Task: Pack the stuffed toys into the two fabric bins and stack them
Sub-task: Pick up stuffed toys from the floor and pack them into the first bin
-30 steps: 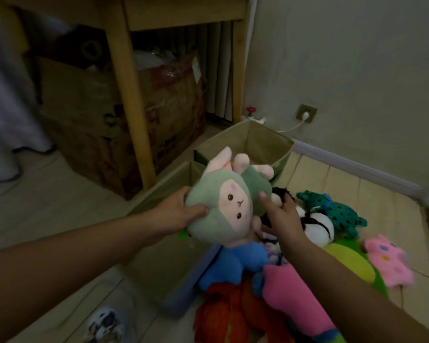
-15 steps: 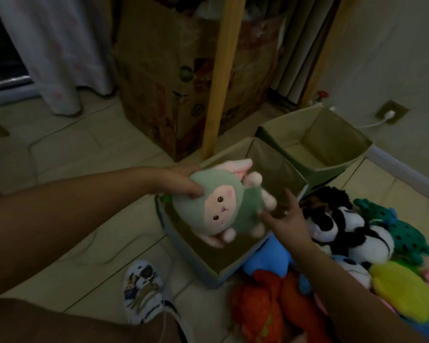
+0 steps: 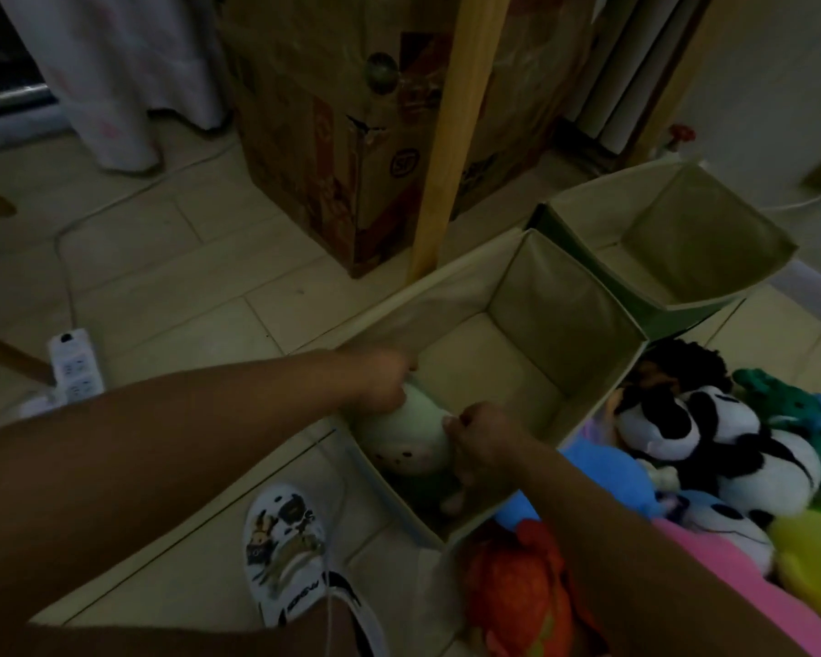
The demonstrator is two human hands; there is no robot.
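Note:
The green stuffed toy with a pale face lies low inside the near fabric bin, in its near left corner. My left hand grips the toy's top at the bin's left wall. My right hand holds the toy's right side, fingers curled, reaching down into the bin. A second fabric bin stands behind it, with nothing visible inside. A heap of stuffed toys lies at the right: a black-and-white panda, a teal spotted one, a blue one, an orange one, a pink one.
A wooden table leg stands just behind the near bin, with a cardboard box behind it. A white power strip and its cable lie on the tiled floor at left. My shoe is beside the bin's near corner. Curtain at far left.
Both hands have lowered the green toy from above the near bin down into it. The view has tilted further down and left.

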